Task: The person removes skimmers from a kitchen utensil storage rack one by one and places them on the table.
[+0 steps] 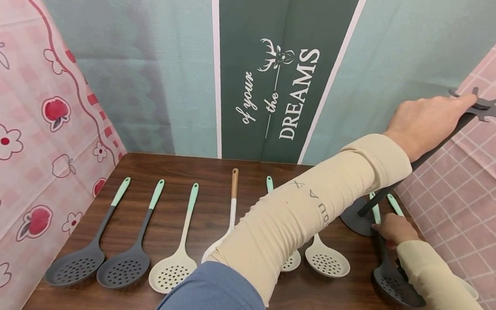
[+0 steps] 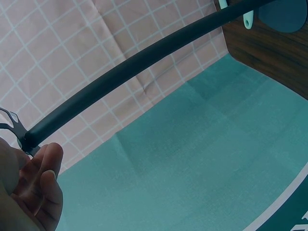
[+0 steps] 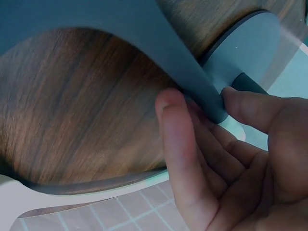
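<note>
A tall dark utensil stand (image 1: 438, 140) with a crown of hooks (image 1: 485, 109) rises from a round base (image 1: 351, 216) at the table's right. At the top of the pole, my left hand (image 1: 431, 121) grips the stand just by the hooks; in the left wrist view its curled fingers (image 2: 50, 168) meet the pole's end. Low beside the base, my right hand (image 1: 397, 230) pinches a grey skimmer (image 1: 398, 285) with a mint handle end. The right wrist view shows thumb and fingers around its handle (image 3: 209, 103). Whether the skimmer touches the table I cannot tell.
Two grey skimmers (image 1: 123, 268) and a cream one (image 1: 172, 271) lie at left. A wooden-handled white utensil (image 1: 234, 187) and another cream skimmer (image 1: 326, 262) lie partly under my left sleeve. A mint handle (image 1: 394, 204) lies by the tiled pink cloth (image 1: 477, 174).
</note>
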`<state>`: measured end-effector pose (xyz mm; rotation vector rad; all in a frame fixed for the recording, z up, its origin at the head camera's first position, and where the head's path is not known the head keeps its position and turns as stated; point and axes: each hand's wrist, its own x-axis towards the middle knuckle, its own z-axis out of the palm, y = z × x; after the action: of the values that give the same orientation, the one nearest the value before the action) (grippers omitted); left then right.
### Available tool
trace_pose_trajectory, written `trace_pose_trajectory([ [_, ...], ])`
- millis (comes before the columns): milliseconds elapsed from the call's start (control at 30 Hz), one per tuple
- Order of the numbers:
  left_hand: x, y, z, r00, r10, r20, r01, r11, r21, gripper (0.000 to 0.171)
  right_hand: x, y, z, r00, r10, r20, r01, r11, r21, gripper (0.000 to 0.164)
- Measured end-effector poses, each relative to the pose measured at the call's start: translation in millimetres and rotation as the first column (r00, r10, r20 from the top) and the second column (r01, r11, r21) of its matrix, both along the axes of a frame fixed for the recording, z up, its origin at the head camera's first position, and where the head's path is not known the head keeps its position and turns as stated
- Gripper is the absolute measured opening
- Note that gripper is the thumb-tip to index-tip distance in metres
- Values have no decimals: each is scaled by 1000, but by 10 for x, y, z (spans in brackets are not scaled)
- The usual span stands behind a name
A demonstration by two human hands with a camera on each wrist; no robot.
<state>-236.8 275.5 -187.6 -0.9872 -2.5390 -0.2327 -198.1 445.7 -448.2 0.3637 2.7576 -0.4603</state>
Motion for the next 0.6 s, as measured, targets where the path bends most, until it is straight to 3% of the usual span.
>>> trace_pose_trajectory([
  [400,6,-23,11,1000,-12,-10,12,1000,-11,37,47,23,25,999,31,10,-32,998,59,41],
  [600,27,25,21,998,-23,62,22,1000,16,34,101,19,15,1000,3,23,-5,998,68,42],
])
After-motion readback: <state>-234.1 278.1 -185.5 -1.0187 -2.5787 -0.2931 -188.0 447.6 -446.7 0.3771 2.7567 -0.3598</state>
